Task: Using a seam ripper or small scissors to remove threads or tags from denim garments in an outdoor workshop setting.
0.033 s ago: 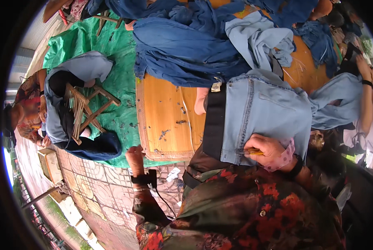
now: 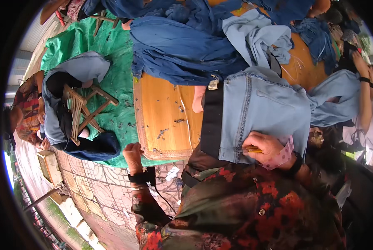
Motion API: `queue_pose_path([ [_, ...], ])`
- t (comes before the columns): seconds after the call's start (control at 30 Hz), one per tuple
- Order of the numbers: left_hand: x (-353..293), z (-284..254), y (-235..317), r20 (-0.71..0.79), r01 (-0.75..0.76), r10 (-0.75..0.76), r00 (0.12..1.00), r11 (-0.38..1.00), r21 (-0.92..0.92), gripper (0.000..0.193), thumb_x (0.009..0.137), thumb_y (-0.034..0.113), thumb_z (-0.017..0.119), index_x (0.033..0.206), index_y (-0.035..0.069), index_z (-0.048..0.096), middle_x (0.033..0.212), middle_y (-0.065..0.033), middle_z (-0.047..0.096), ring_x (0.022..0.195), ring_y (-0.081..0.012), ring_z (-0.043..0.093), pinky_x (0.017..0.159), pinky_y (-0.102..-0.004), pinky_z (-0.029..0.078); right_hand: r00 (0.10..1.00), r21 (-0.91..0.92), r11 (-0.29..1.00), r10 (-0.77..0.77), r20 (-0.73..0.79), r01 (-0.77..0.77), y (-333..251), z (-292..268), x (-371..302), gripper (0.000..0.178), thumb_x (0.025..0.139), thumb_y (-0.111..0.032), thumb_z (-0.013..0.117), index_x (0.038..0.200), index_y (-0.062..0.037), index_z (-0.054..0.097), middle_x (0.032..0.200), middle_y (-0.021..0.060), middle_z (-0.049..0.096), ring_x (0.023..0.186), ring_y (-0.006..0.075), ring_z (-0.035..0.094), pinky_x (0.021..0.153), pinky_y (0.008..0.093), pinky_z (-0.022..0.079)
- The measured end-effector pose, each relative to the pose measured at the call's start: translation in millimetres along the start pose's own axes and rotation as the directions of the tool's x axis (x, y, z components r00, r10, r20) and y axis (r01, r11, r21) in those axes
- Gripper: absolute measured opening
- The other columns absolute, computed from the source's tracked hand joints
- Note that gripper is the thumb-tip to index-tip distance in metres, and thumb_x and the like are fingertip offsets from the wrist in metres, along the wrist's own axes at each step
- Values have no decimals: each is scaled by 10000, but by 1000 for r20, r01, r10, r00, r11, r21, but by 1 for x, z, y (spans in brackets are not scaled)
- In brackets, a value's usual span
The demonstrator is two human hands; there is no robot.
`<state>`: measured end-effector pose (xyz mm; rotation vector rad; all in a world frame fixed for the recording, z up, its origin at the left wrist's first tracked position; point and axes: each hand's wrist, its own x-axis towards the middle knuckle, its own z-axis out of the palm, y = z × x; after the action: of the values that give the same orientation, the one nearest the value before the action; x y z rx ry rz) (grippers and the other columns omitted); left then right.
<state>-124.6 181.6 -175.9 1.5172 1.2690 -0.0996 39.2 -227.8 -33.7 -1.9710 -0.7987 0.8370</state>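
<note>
My right hand (image 2: 264,146) rests closed on light blue denim trousers (image 2: 274,102) in front of me. In its fingers is a pair of small yellow-handled thread snips (image 2: 254,149), the thin dark tip pointing left across the stitched seam. A wide black band (image 2: 212,121) edges the trousers on their left side. My left hand (image 2: 133,155) is raised apart from the cloth, beside the near left corner of the wooden board (image 2: 163,96). Its fingers are curled together; anything between them is too small to see.
Dark blue garments (image 2: 182,50) and crumpled light denim (image 2: 257,35) are heaped beyond. A green sheet (image 2: 121,79) covers paving at left, where a person (image 2: 28,108) sits by a wooden folding stool (image 2: 88,108). Another person's arm (image 2: 365,91) is at right, near the denim.
The whole view has shifted slightly left and up. Both hands keep nearly the same pose, and the snips stay in my right hand at the seam.
</note>
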Motion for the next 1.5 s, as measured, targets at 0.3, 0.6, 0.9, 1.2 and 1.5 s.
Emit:
queue_pose_path([
  [0.3, -139, 122, 125, 704, -132, 336, 626, 935, -329, 322, 797, 144, 654, 1075, 5, 570, 958, -36, 612, 884, -108, 541, 795, -243, 420, 991, -33, 995, -93, -98, 90, 10, 4, -2, 169, 756, -63, 655, 876, -33, 540, 808, 61, 544, 738, 203, 563, 643, 291, 446],
  [0.6, -145, 134, 111, 771, 98, 300, 562, 901, -422, 243, 807, 10, 607, 1049, 21, 592, 978, -4, 619, 878, -75, 540, 789, -220, 428, 972, 133, 991, 50, -231, -20, -18, -16, -29, 183, 780, -96, 646, 901, -22, 530, 784, 77, 597, 747, 165, 615, 644, 268, 465],
  [0.9, -159, 124, 108, 218, -838, 813, 539, 545, 40, 112, 786, -37, 591, 873, 28, 565, 748, -54, 591, 671, -111, 547, 611, -246, 442, 983, 78, 996, -25, -183, 40, -9, 12, -4, 178, 786, -134, 642, 866, -27, 525, 790, 119, 604, 726, 275, 609, 627, 334, 468],
  [1.2, -172, 148, 101, 492, -911, 766, 413, 341, 233, 136, 736, 61, 662, 811, 28, 552, 716, -122, 565, 651, -281, 568, 588, -361, 453, 979, 122, 992, 7, -205, 19, -7, 17, 2, 179, 785, -143, 647, 859, -27, 534, 753, 129, 611, 700, 261, 617, 606, 325, 465],
  [1.5, -173, 149, 107, 548, -924, 744, 383, 321, 209, 113, 771, 109, 596, 824, 26, 542, 753, -132, 564, 715, -326, 570, 618, -404, 469, 972, 131, 991, 12, -234, 20, -4, 20, 4, 169, 777, -118, 651, 846, -20, 532, 720, 119, 602, 653, 238, 604, 587, 317, 458],
])
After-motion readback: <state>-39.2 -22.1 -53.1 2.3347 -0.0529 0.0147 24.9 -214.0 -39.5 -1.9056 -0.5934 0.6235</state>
